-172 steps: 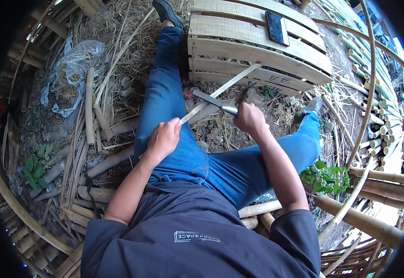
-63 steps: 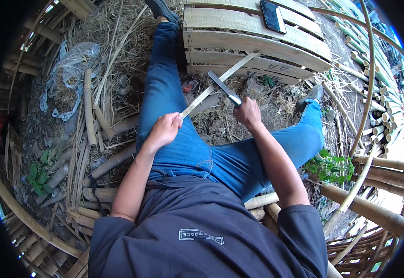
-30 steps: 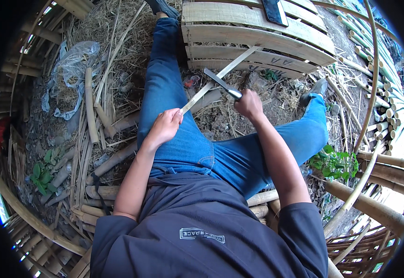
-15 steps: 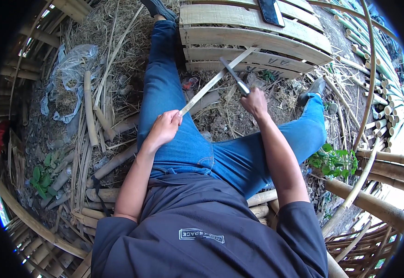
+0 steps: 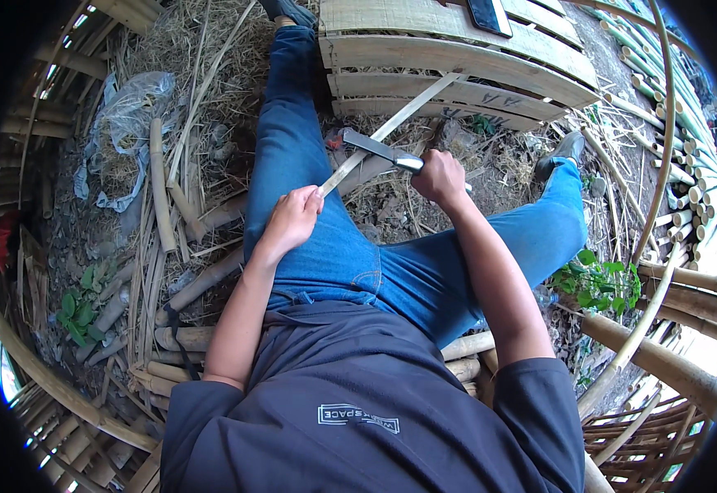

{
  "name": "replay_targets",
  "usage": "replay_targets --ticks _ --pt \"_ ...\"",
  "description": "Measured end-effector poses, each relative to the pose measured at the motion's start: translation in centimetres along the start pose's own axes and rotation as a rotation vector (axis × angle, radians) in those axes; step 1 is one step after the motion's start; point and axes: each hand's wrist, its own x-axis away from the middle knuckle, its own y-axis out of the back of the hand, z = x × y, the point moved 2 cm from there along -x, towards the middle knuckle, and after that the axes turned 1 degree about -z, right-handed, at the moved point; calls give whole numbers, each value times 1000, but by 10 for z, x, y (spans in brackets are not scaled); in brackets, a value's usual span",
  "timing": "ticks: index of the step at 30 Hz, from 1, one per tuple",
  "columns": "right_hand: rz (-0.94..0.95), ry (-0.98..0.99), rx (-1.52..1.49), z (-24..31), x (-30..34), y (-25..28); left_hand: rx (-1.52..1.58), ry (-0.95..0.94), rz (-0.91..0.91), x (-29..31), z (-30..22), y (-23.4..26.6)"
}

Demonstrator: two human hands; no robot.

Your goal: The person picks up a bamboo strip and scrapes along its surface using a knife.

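Note:
My left hand is closed around the near end of a pale, flat bamboo strip, above my left thigh. The strip slants away to the right, and its far end reaches the side of a slatted wooden crate. In my right hand is a knife with a broad grey blade; my fist hides most of its handle. The blade lies crosswise over the strip, a short way beyond my left hand, pointing left. Whether its edge bites into the strip cannot be made out.
A phone lies on the crate. Cut bamboo poles are stacked at the right. Clear plastic bags and loose bamboo pieces lie on the straw-covered ground at the left. A leafy plant grows beside my right knee.
My right hand has drawn slightly nearer and left, and the knife blade has swung down along the strip toward my left hand. My left hand keeps its grip in nearly the same place.

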Motion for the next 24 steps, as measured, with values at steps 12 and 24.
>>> replay_targets --ticks 12,24 --pt "-77 -313 -108 -30 -4 8 -13 31 13 4 -5 1" --pt "88 75 -94 34 29 -11 -5 -12 -26 3 -3 -1"
